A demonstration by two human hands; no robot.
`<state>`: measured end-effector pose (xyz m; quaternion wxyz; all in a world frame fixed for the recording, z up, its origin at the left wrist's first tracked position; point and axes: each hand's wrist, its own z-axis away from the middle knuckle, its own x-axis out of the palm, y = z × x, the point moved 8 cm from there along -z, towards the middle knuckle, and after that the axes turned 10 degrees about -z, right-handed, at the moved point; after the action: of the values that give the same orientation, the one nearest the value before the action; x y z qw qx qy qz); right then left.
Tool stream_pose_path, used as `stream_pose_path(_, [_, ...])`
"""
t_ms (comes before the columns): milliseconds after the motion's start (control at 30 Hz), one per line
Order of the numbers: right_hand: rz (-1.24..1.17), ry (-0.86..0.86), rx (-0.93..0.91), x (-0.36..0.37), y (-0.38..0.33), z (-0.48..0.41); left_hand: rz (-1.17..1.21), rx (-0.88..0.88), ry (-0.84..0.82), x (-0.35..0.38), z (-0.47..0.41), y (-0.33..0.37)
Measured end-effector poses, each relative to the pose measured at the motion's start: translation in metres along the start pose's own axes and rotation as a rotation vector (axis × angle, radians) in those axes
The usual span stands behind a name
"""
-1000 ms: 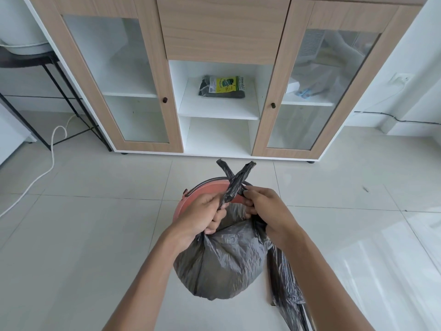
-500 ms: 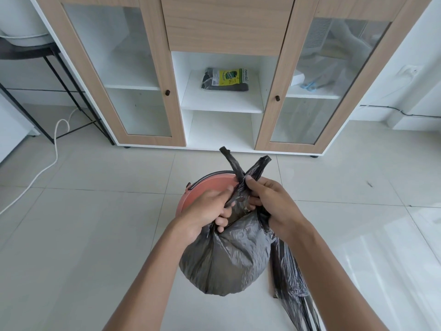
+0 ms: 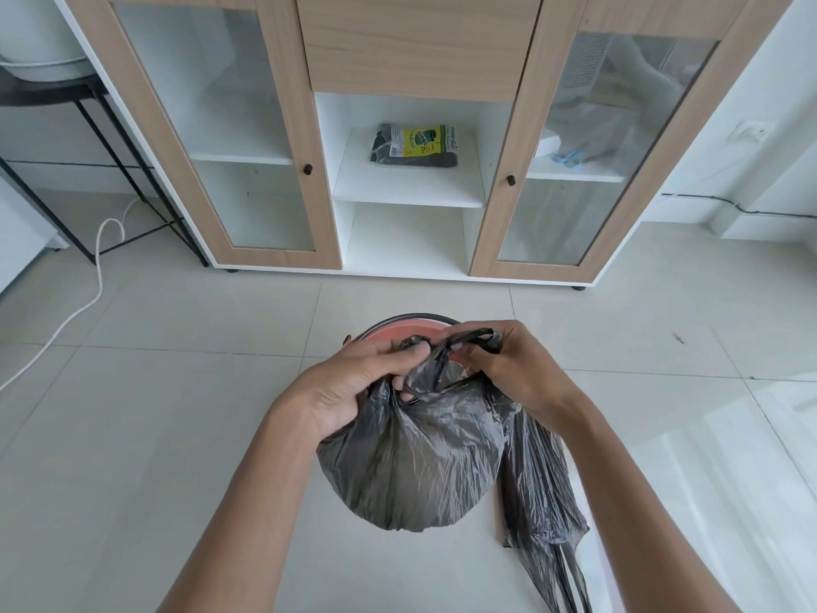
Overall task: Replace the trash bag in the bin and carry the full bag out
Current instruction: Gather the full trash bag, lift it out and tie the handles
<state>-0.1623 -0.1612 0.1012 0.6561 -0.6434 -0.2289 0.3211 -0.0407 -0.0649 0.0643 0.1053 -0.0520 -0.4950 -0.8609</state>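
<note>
A full dark grey trash bag [image 3: 415, 457] bulges in front of me, over a pink bin [image 3: 400, 331] whose far rim alone shows. My left hand [image 3: 353, 382] pinches one twisted ear of the bag's neck. My right hand [image 3: 508, 369] grips the other ear, drawn out to the right. The two ears cross between my hands. A second, limp dark bag [image 3: 541, 493] lies flat on the floor under my right forearm. A pack of trash bags [image 3: 415, 144] with a yellow label rests on the cabinet's middle shelf.
A wood and white cabinet [image 3: 415, 50] with two glass doors stands ahead on the tiled floor. A black metal stand [image 3: 115, 170] is at the left, with a white cable [image 3: 88, 298] trailing on the floor. A wall socket [image 3: 749, 130] and cable run at right.
The bag's two ears stood up crossed between my hands; now they are pulled down and apart, sideways, over the neck. My view has moved nearer to the cabinet.
</note>
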Motion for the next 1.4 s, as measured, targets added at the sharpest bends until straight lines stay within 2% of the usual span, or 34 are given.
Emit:
stream_pose_path(100, [-0.016,-0.022,0.013,0.000,-0.002,0.002,-0.177,0.038,0.075,0.001,0.002,0.003])
stream_pose_path(167, [-0.046,-0.033,0.025,-0.001,-0.002,0.002,-0.312,0.039,0.188,-0.004,-0.001,0.004])
stream_pose_path(300, [-0.097,-0.060,0.096,0.002,0.000,0.003,-0.766,0.036,0.482,-0.014,0.000,0.007])
stream_pose_path(367, [-0.115,-0.060,0.105,0.003,0.001,0.003,-0.834,0.047,0.547,-0.012,0.002,0.009])
stream_pose_path(533, [-0.156,-0.030,0.137,0.003,0.006,0.003,-0.522,-0.004,0.557,-0.018,0.002,0.003])
stream_pose_path(633, [-0.148,0.001,0.143,0.000,0.008,0.002,-0.368,-0.023,0.465,-0.015,-0.002,-0.001])
stream_pose_path(800, [-0.204,0.033,0.145,-0.007,0.009,0.003,-0.167,0.073,0.319,-0.016,-0.007,0.005])
stream_pose_path(900, [-0.223,0.027,0.172,-0.007,0.011,0.004,0.020,0.044,0.215,-0.015,-0.008,0.001])
stream_pose_path(1033, [-0.255,0.045,0.188,-0.012,0.014,0.004,0.118,0.016,0.118,-0.011,-0.005,0.000])
stream_pose_path(1100, [-0.261,0.044,0.190,-0.013,0.015,0.004,0.110,0.009,0.159,-0.013,-0.005,0.002])
stream_pose_path(1300, [-0.245,0.097,0.137,-0.025,0.020,0.002,-0.003,0.007,0.518,-0.049,-0.007,-0.007])
stream_pose_path(1400, [-0.308,0.125,0.140,-0.035,0.019,0.005,0.033,0.051,0.627,-0.062,-0.001,-0.004])
